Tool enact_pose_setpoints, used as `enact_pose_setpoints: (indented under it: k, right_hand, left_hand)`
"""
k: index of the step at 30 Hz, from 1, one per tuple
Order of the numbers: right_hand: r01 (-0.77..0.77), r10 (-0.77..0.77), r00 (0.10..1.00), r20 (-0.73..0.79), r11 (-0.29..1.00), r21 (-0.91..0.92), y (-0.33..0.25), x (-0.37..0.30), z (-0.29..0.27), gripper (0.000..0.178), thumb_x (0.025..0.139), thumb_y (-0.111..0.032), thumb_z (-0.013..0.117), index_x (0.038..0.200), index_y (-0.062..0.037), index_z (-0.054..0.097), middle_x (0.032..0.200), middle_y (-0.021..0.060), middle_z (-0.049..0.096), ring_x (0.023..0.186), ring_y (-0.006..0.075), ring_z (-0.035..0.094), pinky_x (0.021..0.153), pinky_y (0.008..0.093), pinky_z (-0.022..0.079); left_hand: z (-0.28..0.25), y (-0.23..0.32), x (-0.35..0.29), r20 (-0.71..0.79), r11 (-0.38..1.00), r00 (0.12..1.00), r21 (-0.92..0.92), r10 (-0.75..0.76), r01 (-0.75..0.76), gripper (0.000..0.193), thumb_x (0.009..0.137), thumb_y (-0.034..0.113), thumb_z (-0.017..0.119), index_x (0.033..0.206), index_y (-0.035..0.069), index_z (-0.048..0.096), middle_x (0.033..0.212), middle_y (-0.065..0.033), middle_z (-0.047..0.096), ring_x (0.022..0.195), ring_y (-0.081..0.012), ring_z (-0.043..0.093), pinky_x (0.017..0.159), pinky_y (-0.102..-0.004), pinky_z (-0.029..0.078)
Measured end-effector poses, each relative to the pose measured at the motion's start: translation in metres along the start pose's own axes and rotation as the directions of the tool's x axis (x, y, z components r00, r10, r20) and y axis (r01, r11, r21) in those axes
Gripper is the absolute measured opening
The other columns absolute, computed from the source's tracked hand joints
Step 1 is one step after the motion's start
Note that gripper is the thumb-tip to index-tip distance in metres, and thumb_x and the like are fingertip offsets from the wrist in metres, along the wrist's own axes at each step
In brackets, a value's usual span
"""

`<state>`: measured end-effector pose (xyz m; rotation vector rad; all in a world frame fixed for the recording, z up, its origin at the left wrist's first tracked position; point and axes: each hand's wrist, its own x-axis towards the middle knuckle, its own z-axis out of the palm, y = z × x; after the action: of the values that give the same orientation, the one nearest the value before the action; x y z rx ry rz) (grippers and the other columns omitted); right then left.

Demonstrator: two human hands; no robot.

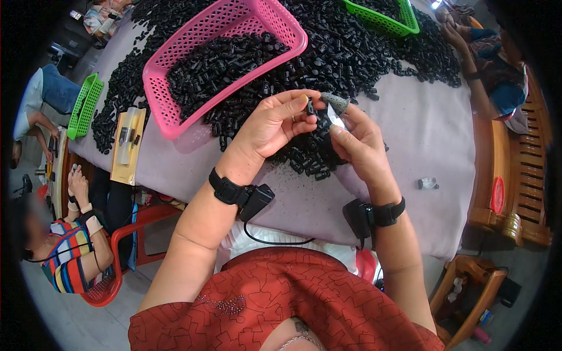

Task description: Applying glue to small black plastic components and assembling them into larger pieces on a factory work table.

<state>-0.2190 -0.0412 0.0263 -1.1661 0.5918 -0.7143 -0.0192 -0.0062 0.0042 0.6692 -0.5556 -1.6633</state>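
Note:
My left hand (274,124) pinches a small black plastic part (310,106) between thumb and fingers, above the near edge of a large heap of similar black parts (316,169). Close beside it, my right hand (364,145) is closed on a small pale, shiny blade (335,116), gripped between thumb and fingers. A speckled grey-green covering (336,103) lies along the right index finger; whether it is a finger sleeve or a separate piece I cannot tell. The blade's handle, if any, is hidden by the hand.
A pink basket (153,93) of black parts stands on the heap at left. Green baskets (86,106) (410,23) sit at far left and far right. A yellow card with a clear tube (124,146) lies at left; a small clear-and-grey cylinder (428,183) lies at right. Other people sit around the table.

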Motion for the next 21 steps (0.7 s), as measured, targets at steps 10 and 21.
enact_pose_setpoints:
  k: [10, 21]
  right_hand:
    - [-0.026, 0.016, 0.990, 0.137, 0.997, 0.069, 0.0004, -0.0023, 0.0003, 0.053, 0.089, -0.010, 0.063, 0.137, -0.0012, 0.042, 0.077, -0.0035, 0.052, 0.058, 0.0023, 0.042, 0.048, 0.0179, 0.031]
    - [-0.049, 0.044, 0.986, 0.161, 0.998, 0.027, -0.0004, -0.0038, 0.0022, 0.052, 0.090, -0.010, 0.064, 0.137, -0.0016, 0.044, 0.076, -0.0038, 0.051, 0.058, 0.0023, 0.042, 0.049, 0.0177, 0.032]
  left_hand:
    - [-0.0069, 0.0009, 0.0017, 0.060, 0.999, 0.998, -0.032, -0.025, 0.027, 0.036, 0.093, 0.011, 0.061, 0.127, 0.001, 0.054, 0.095, -0.0082, 0.066, 0.079, -0.0122, 0.066, 0.074, -0.0243, 0.059]
    - [0.0009, -0.0048, 0.0026, 0.117, 1.000, 0.993, -0.004, -0.023, 0.023, 0.044, 0.091, 0.012, 0.064, 0.131, 0.001, 0.049, 0.098, -0.0045, 0.068, 0.074, -0.0085, 0.066, 0.068, -0.0197, 0.057]
